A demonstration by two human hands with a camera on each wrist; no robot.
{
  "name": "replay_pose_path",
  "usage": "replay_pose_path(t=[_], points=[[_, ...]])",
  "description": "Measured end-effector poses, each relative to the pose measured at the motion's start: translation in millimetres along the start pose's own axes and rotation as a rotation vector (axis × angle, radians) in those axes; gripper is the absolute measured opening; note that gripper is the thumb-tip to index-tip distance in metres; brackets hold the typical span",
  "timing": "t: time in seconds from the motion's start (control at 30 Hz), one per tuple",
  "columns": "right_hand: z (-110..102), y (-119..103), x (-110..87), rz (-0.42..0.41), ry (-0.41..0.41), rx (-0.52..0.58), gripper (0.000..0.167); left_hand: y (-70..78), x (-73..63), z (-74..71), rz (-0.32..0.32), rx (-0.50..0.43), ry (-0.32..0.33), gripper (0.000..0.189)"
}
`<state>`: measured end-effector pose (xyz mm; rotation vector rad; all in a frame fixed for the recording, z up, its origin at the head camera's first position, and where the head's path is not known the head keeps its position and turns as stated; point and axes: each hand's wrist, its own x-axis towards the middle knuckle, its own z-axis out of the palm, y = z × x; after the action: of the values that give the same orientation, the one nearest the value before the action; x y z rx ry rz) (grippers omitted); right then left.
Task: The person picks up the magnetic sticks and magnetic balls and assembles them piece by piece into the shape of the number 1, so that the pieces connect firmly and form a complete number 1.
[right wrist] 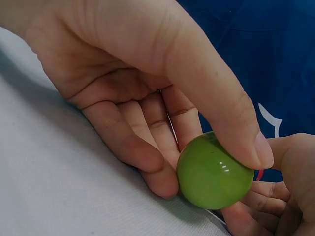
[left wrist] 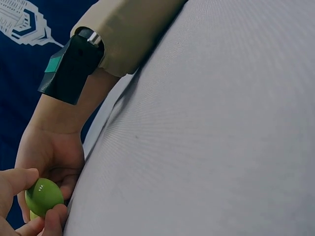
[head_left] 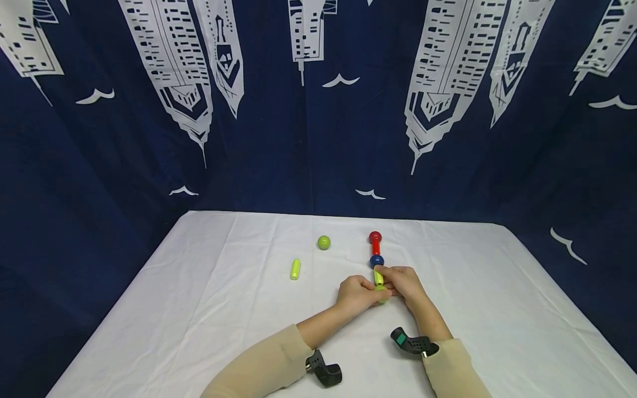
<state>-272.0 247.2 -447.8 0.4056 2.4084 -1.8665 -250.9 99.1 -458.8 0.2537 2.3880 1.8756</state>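
Note:
In the head view, a line of balls and rods runs toward me: a red ball (head_left: 375,237), a red rod (head_left: 376,248), a blue ball (head_left: 376,261), a yellow-green rod (head_left: 379,277) and a green ball (head_left: 380,297). My left hand (head_left: 359,293) pinches that green ball between thumb and fingers, as the left wrist view shows with the ball (left wrist: 44,197) up close. My right hand (head_left: 404,282) grips the yellow-green rod, its fingertips close to the blue ball. In the right wrist view the green ball (right wrist: 215,171) covers most of the rod.
Left of the line, a second yellow-green rod (head_left: 296,269) lies on the white tablecloth (head_left: 239,309). Farther back is another green ball (head_left: 324,242). A dark blue printed cloth (head_left: 308,138) hangs behind the table. Each wrist wears a black camera mount (head_left: 325,369).

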Motion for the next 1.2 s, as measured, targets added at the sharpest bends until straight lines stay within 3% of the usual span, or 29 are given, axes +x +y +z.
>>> replay_pose_path(t=[0.8, 1.2], points=[[-0.6, 1.9, 0.3, 0.000, 0.007, -0.035, 0.039, 0.2, 1.2, 0.3, -0.011, -0.020, -0.001, 0.033], [1.9, 4.2, -2.2, -0.056, 0.044, -0.082, 0.044, -1.5, 1.4, -0.2, -0.020, -0.030, 0.004, 0.032]])
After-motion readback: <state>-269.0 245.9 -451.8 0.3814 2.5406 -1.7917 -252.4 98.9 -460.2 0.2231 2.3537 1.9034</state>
